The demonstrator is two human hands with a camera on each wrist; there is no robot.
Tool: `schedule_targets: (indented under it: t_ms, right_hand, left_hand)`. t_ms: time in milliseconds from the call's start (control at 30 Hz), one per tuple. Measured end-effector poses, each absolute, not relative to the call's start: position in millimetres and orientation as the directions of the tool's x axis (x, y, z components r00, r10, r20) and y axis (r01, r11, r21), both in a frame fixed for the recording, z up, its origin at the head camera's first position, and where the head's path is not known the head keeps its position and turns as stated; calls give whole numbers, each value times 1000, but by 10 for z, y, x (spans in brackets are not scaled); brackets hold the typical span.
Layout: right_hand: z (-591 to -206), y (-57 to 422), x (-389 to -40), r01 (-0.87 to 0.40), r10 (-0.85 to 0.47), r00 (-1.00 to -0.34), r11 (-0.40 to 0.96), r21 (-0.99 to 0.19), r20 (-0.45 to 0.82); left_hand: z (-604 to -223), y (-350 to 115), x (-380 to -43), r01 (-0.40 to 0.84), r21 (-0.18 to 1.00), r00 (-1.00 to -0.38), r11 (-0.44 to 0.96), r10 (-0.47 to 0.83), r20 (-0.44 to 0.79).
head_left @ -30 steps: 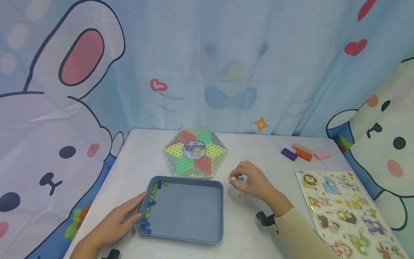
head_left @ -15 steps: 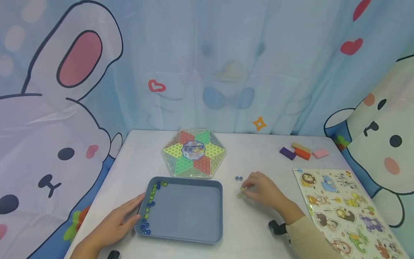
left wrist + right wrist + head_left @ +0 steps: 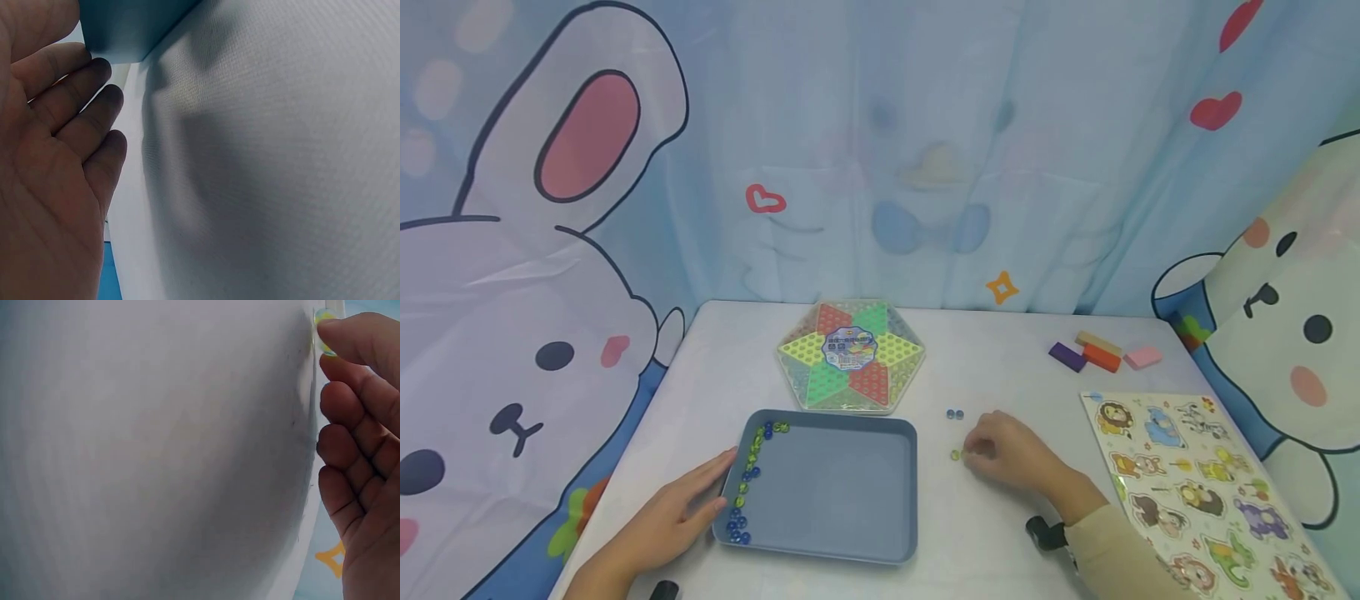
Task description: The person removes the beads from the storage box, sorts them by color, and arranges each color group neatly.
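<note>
My left hand (image 3: 672,511) lies along the left side of a grey-blue rectangular tray (image 3: 835,557), fingers extended and touching its wall. The left wrist view has the relaxed fingers (image 3: 94,119) by the tray's underside (image 3: 134,28). Inside the tray, yellow-green marbles (image 3: 752,454) and blue marbles (image 3: 737,523) line the left wall. My right hand (image 3: 1011,454) is low over the table right of the tray, its thumb and forefinger pinching a clear yellow-green marble (image 3: 327,345). Just left of those fingertips sits another yellow-green marble (image 3: 955,455). Two blue marbles (image 3: 955,414) rest side by side farther back.
Behind the tray lies a hexagonal Chinese checkers board (image 3: 851,387) under clear wrap. Several coloured blocks (image 3: 1101,357) are at the back right. An animal picture board (image 3: 1172,454) covers the right side. A printed curtain (image 3: 940,125) hangs behind the table.
My right hand has moved right and toward me with the yellow-green marble, down beside the other one. The two blue marbles are now uncovered. My left hand stays at the tray.
</note>
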State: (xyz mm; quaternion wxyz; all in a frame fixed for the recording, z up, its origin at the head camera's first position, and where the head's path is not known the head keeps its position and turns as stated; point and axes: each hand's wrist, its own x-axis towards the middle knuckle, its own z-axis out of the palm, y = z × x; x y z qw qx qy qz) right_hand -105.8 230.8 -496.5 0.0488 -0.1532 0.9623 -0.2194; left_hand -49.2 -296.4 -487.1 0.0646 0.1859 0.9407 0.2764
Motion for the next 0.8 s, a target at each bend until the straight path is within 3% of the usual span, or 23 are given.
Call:
schedule_targets:
  t_ms: [367,567,800]
  right_hand:
    - [-4857,2375,-1039,-245,-293,-956,847,-473,-29]
    - [-4662,2299,-1081,-341,-345,-934,796,-499,88]
    - [-4412,1792,-1210,-488,-459,-869,734,-472,185]
  left_hand:
    - [-4871,-2964,-511,325,532,-921,782,389,-10]
    - [-4864,-2958,-511,330,543,-918,772,397,-6]
    - [-4877,-2972,-511,325,548,-918,771,395,-12]
